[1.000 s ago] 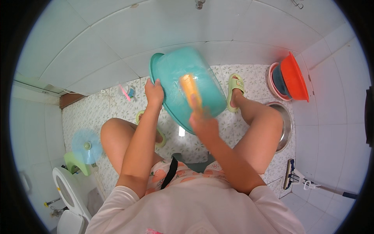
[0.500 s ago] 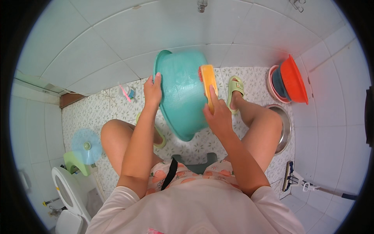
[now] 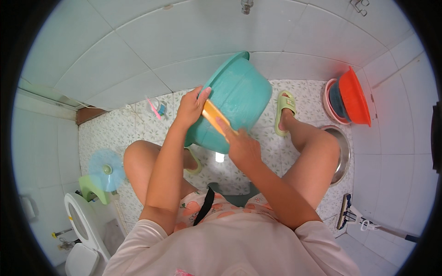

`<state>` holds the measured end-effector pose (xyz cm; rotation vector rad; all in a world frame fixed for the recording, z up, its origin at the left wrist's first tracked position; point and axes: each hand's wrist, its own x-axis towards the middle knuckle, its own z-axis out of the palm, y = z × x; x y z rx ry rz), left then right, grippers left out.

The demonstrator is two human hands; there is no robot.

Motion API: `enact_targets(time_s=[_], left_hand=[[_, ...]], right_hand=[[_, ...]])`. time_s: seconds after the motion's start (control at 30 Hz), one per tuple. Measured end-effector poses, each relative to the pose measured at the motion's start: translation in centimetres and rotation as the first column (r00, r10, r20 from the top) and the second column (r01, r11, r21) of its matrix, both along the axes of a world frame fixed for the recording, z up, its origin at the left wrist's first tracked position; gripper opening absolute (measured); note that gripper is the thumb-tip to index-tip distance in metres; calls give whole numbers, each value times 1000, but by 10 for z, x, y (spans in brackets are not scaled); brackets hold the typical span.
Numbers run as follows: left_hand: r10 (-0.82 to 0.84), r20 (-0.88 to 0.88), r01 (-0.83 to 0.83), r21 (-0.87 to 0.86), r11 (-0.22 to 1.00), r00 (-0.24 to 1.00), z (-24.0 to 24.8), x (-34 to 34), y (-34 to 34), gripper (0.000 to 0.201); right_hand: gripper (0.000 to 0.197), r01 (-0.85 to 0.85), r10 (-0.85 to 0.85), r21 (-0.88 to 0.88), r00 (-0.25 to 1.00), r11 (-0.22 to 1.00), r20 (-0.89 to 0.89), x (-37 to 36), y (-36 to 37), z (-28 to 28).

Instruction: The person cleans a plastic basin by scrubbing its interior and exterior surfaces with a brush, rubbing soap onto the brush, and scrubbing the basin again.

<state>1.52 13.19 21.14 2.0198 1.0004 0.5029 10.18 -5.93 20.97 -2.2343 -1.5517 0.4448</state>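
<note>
A large teal plastic basin [image 3: 244,92] is tipped on its side between my knees, its outer wall facing up and to the right. My left hand [image 3: 192,106] grips the basin's rim on the left side. In my right hand [image 3: 243,148] is a scrubbing brush [image 3: 216,117] with a yellow-orange back, slanted across the basin's wall just beside my left hand. The brush's bristles are hidden from view, pressed toward the teal surface. My right fingers wrap round its lower end.
Against the right wall stand an orange basin [image 3: 355,99] and others, near a steel basin [image 3: 341,154]. A squeegee mop [image 3: 354,215] leans at lower right. On the left are a toilet [image 3: 85,221], a green stool [image 3: 92,188] and a small tub with a pink-handled brush [image 3: 154,109].
The basin has turned clockwise, its top leaning to the right. My right hand has carried the brush leftward and down along the wall, close to my left hand.
</note>
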Motion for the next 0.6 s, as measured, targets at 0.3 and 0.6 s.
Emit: enact_targets(time_s=[0.3,0.6], left_hand=[[-49,38,46,64,997,998,-6,-4,0,48],[-1,70,-1,31,1000,998,-17,-10,11,55]], right_hand=[[55,266,-293,217,950,939,104,46,46,10],[55,-145,122,97,971,985,207,-4,9,-10]])
